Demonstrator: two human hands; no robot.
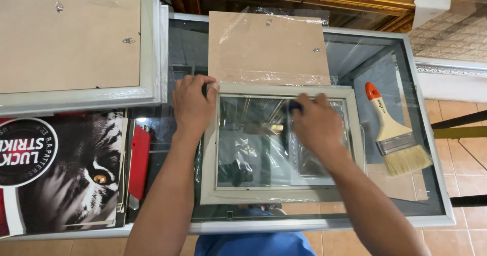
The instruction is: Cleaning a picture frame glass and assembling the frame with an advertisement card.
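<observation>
Two hands working | left hand (192, 104) gripping grey frame (282, 145) corner, steadying | right hand (315, 124) clenching dark object, likely wiping glass (253, 149) | next: probably needing steady frame

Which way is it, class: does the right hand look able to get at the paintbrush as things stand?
Probably yes. The paintbrush lies uncovered on the glass table, just right of the right hand, with nothing between them.

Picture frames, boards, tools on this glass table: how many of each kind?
Picture frames: 2, one under both hands, one lying face down at upper left
Loose backing boards: 1
Paintbrushes: 1
Red utility knives: 1
Tiger posters: 1
Total: 6
</observation>
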